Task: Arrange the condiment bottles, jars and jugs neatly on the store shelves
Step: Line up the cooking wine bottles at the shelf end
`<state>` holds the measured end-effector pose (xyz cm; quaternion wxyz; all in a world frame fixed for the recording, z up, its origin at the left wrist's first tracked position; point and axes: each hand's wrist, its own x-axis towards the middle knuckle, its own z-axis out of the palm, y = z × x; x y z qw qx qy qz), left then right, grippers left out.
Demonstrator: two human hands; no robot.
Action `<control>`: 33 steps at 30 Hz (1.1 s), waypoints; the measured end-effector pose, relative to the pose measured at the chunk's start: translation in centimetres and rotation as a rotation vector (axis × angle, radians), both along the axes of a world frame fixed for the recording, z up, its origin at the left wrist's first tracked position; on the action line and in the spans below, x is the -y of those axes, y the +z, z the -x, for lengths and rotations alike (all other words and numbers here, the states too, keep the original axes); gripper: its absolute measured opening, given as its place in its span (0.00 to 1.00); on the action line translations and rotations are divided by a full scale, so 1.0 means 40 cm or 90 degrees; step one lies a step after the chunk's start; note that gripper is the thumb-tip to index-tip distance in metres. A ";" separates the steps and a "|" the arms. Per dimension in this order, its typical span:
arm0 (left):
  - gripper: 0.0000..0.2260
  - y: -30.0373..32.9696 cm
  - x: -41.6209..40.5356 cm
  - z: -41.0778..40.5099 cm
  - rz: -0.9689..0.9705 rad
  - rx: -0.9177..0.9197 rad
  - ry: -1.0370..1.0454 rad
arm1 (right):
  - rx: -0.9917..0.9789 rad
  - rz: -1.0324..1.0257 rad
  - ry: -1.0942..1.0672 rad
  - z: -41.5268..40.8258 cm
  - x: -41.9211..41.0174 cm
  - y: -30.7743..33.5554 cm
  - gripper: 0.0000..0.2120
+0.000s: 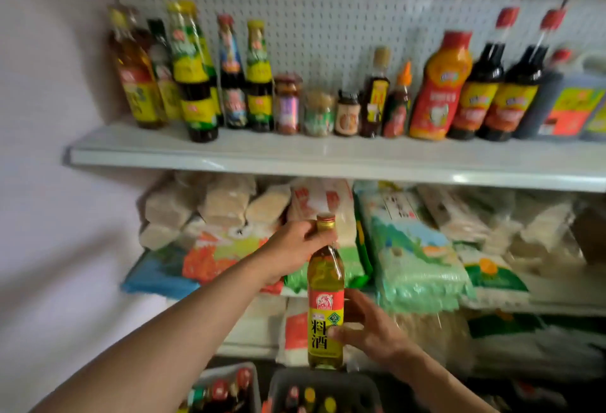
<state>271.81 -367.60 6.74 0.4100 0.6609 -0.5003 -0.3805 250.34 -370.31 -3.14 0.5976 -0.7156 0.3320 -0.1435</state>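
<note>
Two crates (226, 389) of capped bottles sit nearest, at six o'clock, their tops only partly in view. Just above them, both hands hold one upright bottle (325, 301) of yellow cooking wine in mid-air, clear of any shelf. Coming in from seven o'clock, the left hand (295, 245) has its fingers curled round the neck under the gold cap. From five o'clock, the right hand (367, 327) has its fingers bent round the lower label, steadying the body.

Judging by the task, the step is lifting this bottle to the top shelf (328, 157). To do it well, keep it upright, support the base, and set it label-forward beside the like bottles (141, 78) with yellow labels at eleven o'clock, without knocking the row.

Behind the hands, a lower shelf carries stacked bags (416, 262) of rice and noodles. Farther back at twelve o'clock, the white top shelf holds a row of sauce bottles, small jars (318, 114) in the middle, and dark jugs (564, 101) at two o'clock. White pegboard (328, 12) backs the shelf; a pale wall (49, 117) stands at nine o'clock.
</note>
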 end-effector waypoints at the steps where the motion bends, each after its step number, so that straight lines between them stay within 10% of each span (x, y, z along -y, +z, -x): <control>1: 0.14 0.057 -0.002 -0.022 0.021 -0.002 0.016 | 0.019 0.007 -0.003 -0.030 0.000 0.055 0.28; 13: 0.29 0.414 -0.031 -0.405 0.079 -0.050 0.069 | 0.180 0.157 -0.017 -0.485 0.095 0.480 0.25; 33: 0.34 0.438 -0.050 -1.027 0.140 0.022 0.159 | 0.168 0.271 -0.019 -1.202 0.106 0.506 0.21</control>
